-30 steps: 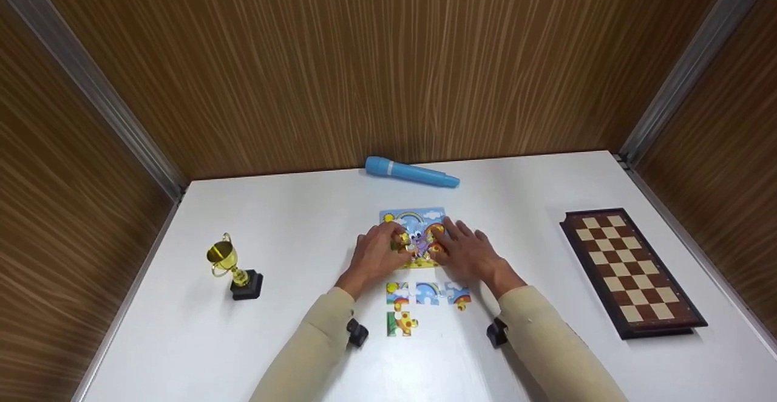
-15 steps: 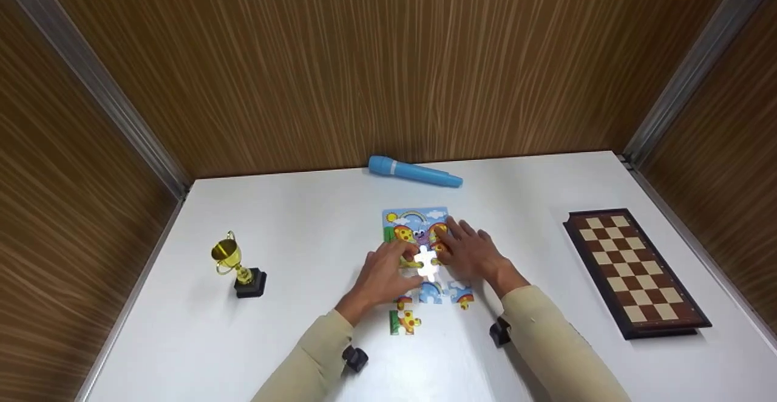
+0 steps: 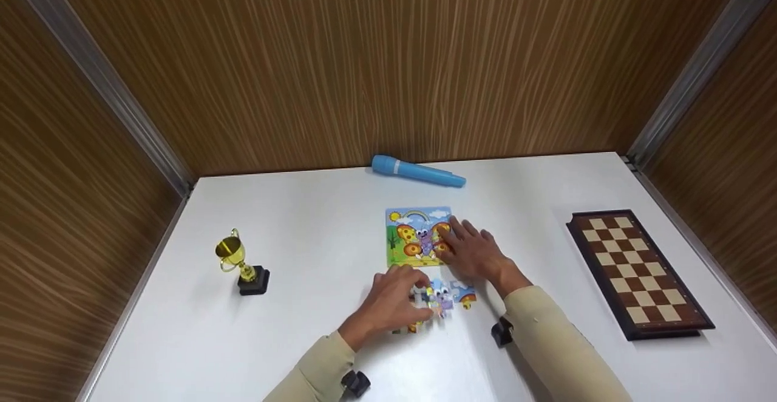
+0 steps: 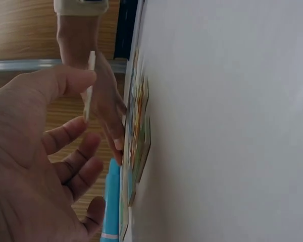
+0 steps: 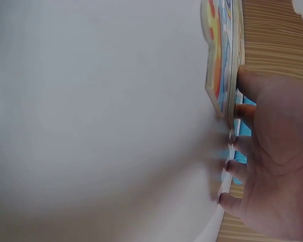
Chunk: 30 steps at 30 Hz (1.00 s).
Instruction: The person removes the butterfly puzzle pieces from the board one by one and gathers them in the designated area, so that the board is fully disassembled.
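Note:
My left hand (image 3: 391, 302) pinches a jigsaw puzzle piece (image 3: 443, 299) between thumb and index finger, above the near row of pieces. In the left wrist view this puzzle piece (image 4: 90, 85) appears edge-on, lifted off the table, with the other fingers loosely bent. A butterfly puzzle board (image 3: 419, 214) lies flat behind. My right hand (image 3: 476, 253) rests at its right side, fingers spread, fingertips on the edge. A loose corner piece (image 3: 465, 292) with orange and yellow lies below that hand. Other loose pieces are partly hidden by my left hand.
A blue marker-shaped stick (image 3: 419, 172) lies at the back of the white table (image 3: 303, 226). To the left stands a gold trophy cup (image 3: 232, 251) on a black base. A folded chessboard (image 3: 637, 271) lies at the right. Wood-grain panels (image 3: 388, 62) enclose the table.
My left hand has drawn back from the puzzle board toward me, carrying the puzzle piece over the loose pieces. The right hand stays on the board's edge.

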{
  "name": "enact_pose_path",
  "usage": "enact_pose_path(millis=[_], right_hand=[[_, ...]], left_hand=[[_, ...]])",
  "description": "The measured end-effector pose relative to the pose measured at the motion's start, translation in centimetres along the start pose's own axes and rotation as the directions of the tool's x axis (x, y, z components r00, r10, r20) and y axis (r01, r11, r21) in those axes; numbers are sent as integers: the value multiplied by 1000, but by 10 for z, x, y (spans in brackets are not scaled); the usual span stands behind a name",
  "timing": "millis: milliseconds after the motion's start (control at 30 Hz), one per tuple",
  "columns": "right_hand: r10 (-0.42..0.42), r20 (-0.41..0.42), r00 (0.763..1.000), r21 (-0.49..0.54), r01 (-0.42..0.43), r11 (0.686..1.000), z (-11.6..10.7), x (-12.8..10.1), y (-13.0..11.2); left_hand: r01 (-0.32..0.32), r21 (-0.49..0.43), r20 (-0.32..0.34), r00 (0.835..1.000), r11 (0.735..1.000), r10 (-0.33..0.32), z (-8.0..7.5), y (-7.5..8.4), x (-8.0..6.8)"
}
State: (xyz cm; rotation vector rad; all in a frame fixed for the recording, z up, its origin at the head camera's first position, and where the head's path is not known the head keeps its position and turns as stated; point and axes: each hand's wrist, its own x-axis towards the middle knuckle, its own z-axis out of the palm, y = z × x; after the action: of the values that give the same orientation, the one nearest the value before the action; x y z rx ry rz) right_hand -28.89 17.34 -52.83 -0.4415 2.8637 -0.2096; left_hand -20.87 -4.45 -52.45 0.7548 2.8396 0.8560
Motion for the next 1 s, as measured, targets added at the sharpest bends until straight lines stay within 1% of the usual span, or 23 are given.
enact_pose_path(millis=[67,267,367,467,700,800,867,1000], right_hand=[[-3,1,1000,2,3,1000,0,0,0],[-10,5,1000,22,10,1000,-1,-2,1],[-13,6,1000,31,13,999,-2,-2,1],[-11,8,1000,33,11,999,-2,-2,0],[-16,0,1000,29,16,999,-4,-2,1],[-18,2,1000,40,17,999,-3,-2,1],[-18,5,1000,53,18,998,-2,-2,1],[-12,14,1000,73,11,997,-2,-1,0]], left_hand=[[-9,30,21,1000,1000,8,2,2,-3],[-13,114,74,997,993,5,5,7,-8],[-17,137,95,995,990,4,6,8,-10],[-24,155,102,995,988,8,8,9,-12],[-60,195,103,994,979,40,11,9,-13],[-56,196,103,994,979,36,10,9,-13],[-47,182,117,993,982,25,10,10,-13],[-8,148,147,989,989,-14,6,12,-8]])
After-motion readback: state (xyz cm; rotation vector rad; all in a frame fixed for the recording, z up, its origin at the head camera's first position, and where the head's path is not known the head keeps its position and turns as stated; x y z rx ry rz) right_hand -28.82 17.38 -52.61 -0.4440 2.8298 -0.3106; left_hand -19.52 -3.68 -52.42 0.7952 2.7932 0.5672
